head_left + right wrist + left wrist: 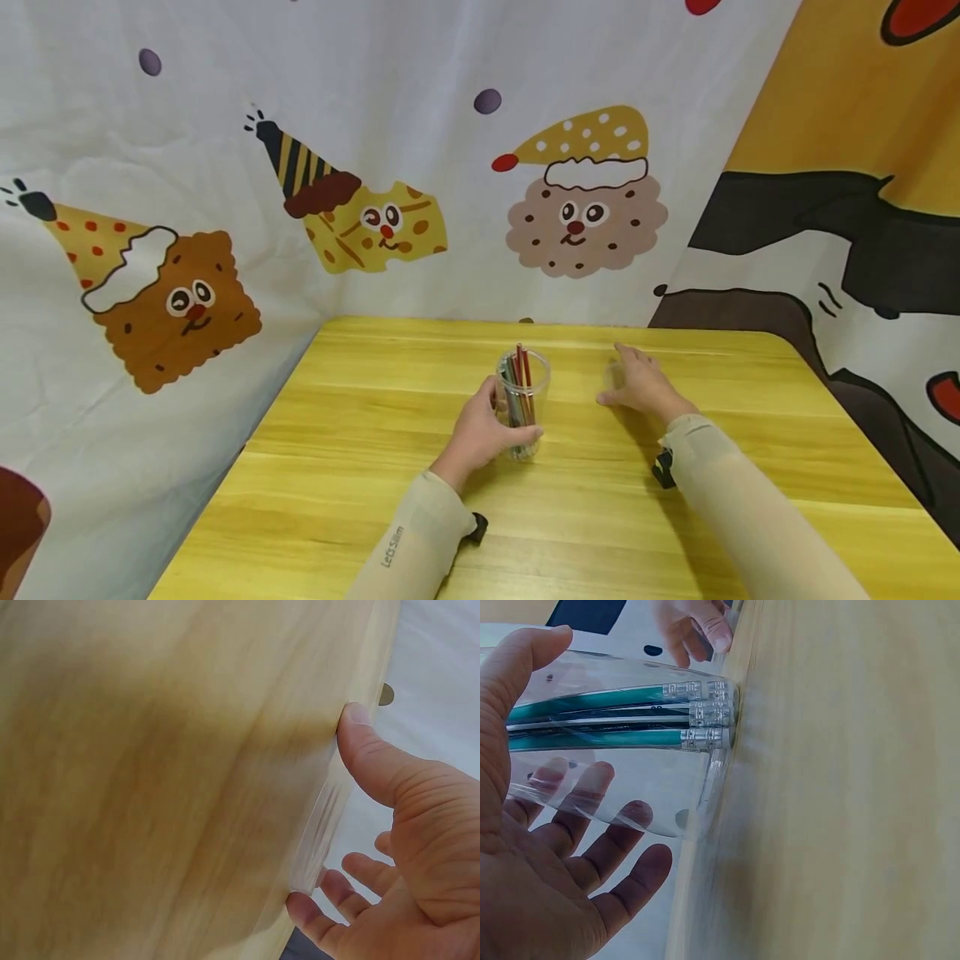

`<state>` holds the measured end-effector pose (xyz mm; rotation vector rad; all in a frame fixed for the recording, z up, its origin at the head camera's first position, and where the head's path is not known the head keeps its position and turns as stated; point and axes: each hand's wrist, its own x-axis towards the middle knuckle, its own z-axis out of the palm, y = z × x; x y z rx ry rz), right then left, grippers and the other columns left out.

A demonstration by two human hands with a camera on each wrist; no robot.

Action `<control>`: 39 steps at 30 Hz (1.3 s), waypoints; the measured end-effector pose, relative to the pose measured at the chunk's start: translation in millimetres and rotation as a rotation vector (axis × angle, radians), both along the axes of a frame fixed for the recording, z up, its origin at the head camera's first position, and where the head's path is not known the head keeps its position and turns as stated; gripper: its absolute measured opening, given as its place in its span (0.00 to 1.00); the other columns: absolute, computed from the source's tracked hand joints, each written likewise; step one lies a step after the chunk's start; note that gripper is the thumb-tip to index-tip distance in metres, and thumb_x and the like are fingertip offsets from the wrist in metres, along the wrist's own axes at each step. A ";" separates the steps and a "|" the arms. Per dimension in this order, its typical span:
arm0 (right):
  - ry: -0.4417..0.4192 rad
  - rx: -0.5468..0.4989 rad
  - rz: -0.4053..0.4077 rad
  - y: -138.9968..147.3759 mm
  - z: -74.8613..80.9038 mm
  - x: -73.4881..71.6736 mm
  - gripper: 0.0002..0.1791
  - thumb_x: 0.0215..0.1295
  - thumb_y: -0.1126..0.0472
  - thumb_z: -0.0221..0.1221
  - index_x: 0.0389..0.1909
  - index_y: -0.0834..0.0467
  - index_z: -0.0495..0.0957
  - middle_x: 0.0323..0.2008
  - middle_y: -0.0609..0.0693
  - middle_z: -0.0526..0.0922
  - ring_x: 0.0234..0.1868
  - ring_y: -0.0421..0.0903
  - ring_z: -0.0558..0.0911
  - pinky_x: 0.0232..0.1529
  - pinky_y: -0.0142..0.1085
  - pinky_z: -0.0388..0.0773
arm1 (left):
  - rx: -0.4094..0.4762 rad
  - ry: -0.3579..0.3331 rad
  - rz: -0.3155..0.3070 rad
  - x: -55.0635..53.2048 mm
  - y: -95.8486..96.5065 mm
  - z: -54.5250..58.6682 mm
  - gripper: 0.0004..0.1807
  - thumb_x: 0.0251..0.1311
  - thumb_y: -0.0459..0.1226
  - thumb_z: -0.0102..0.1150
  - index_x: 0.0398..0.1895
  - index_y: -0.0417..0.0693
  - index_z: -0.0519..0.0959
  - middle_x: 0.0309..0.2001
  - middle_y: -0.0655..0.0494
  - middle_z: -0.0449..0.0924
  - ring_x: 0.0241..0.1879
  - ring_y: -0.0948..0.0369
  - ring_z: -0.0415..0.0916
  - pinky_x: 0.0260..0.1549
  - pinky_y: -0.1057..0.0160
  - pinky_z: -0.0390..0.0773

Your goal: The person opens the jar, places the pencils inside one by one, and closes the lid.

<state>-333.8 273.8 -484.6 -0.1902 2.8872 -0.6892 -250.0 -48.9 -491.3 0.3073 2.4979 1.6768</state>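
Note:
A clear cup (536, 408) stands upright on the table, holding several dark-green and red pencils (521, 367). My left hand (480, 429) holds the cup, thumb in front and fingers behind. In the left wrist view, green pencils (622, 697) with silver ends show through the wall, as do some fingertips. Farther right, my right hand (641, 385) is spread low over the table, thumb and fingers apart. A clear plastic piece (319, 832) lies by its fingers in the right wrist view; its outline is faint, and I cannot tell its kind.
The wooden table (360, 433) has its far edge against a white cloth (420, 67) printed with cartoon snacks in party hats. At the right the cloth shows a large yellow and black figure (847, 125). Each wrist carries a dark strap-on device.

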 end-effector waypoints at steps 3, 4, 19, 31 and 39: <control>0.007 0.014 0.005 -0.2 -2.4 -2.5 0.63 0.65 0.47 0.76 0.85 0.67 0.44 0.82 0.77 0.49 0.78 0.83 0.50 0.74 0.76 0.56 | -0.003 -0.001 0.002 0.4 0.3 0.0 0.34 0.51 0.54 0.84 0.54 0.60 0.72 0.53 0.57 0.80 0.54 0.55 0.77 0.53 0.47 0.82; 0.009 0.018 0.003 -0.5 -3.3 -3.2 0.63 0.65 0.47 0.75 0.85 0.67 0.44 0.82 0.77 0.49 0.78 0.83 0.50 0.74 0.75 0.56 | -0.004 0.000 0.003 0.4 0.4 0.0 0.34 0.51 0.54 0.84 0.53 0.59 0.71 0.53 0.58 0.80 0.55 0.55 0.77 0.54 0.47 0.82; 0.003 0.051 0.008 -4.4 -6.1 -4.7 0.49 0.72 0.48 0.70 0.84 0.62 0.56 0.78 0.72 0.65 0.75 0.80 0.59 0.71 0.73 0.64 | 0.011 0.003 -0.001 1.4 -0.1 1.8 0.37 0.50 0.54 0.85 0.59 0.61 0.73 0.55 0.57 0.80 0.56 0.54 0.77 0.55 0.45 0.82; 0.018 0.039 0.046 -4.9 -4.2 -3.7 0.50 0.71 0.49 0.70 0.82 0.67 0.56 0.78 0.74 0.64 0.76 0.80 0.61 0.74 0.71 0.63 | 0.003 0.004 0.001 0.5 -0.2 1.8 0.35 0.50 0.54 0.85 0.55 0.60 0.72 0.53 0.56 0.79 0.52 0.55 0.76 0.51 0.48 0.82; 0.006 -0.020 0.082 0.7 -1.9 1.0 0.47 0.68 0.49 0.73 0.78 0.69 0.64 0.74 0.74 0.70 0.73 0.74 0.71 0.72 0.68 0.69 | 0.013 -0.004 0.001 0.1 -0.7 0.6 0.36 0.50 0.54 0.85 0.58 0.61 0.73 0.54 0.56 0.80 0.54 0.55 0.77 0.52 0.47 0.82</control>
